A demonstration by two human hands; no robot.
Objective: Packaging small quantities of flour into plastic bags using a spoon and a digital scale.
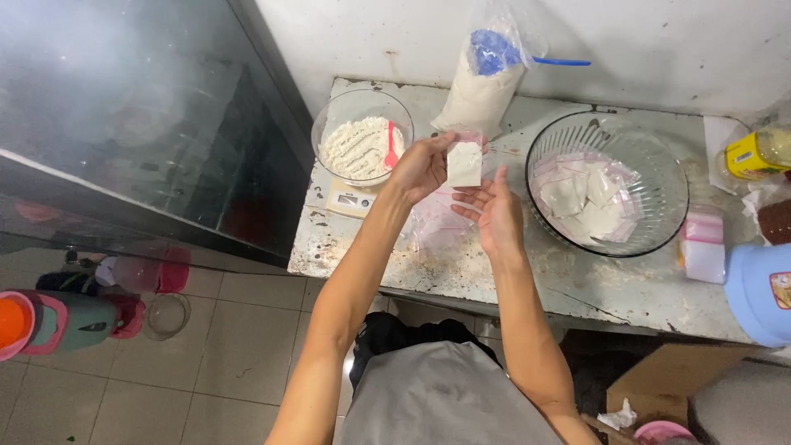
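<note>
My left hand (420, 167) pinches the top of a small clear zip bag (465, 162) filled with white powder, held above the worn table (494, 272). My right hand (494, 214) is just below and beside the bag, fingers spread, fingertips near its lower edge. To the left a glass bowl of white powder (361, 140) with a red spoon (390, 148) sits on a small white scale (350, 200). On the right, a large glass bowl (607, 183) holds several filled small bags.
A big plastic sack of powder (482, 82) with a blue scoop (527, 58) leans on the back wall. A stack of empty zip bags (703, 244), a yellow-capped bottle (756, 152) and a blue jug (760, 292) stand at the right. Loose empty bags (437, 231) lie under my hands.
</note>
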